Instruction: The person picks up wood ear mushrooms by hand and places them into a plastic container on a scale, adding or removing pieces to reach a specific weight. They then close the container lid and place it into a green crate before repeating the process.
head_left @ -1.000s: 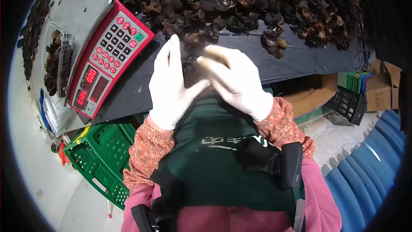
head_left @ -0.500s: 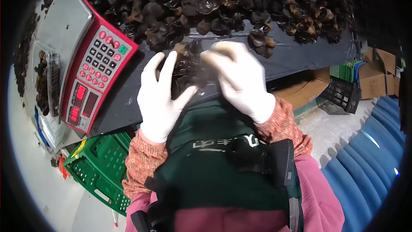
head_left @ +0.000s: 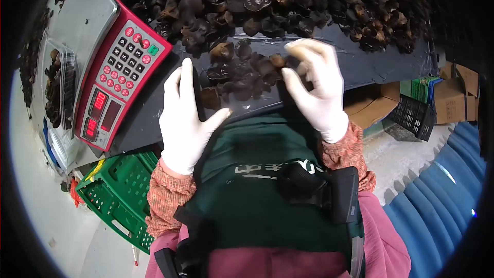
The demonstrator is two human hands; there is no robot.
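Note:
A small pile of dark wood ear mushrooms [head_left: 244, 74] lies spread on the black-covered table between my two white-gloved hands. My left hand [head_left: 182, 118] is at the pile's left side, its thumb stretched away from the raised fingers and nothing in its grasp. At the right end of the pile is my right hand [head_left: 319, 90], with curved fingers and the thumb apart. Its fingertips are close to a brownish mushroom piece [head_left: 278, 61]. Some dark mushroom shows between thumb and fingers, partly hidden by the hand.
A large heap of wood ears [head_left: 288, 2] covers the table's far side. On the left stand a red scale [head_left: 116, 67] and a clear plastic box [head_left: 67, 87] holding mushrooms. Below are a green crate [head_left: 121, 190], cardboard boxes [head_left: 447, 100] and a black crate [head_left: 411, 116].
My hands have moved apart, the right one shifting right and away from the pile. The mushrooms between them now lie flatter and more spread out. The view has shifted slightly.

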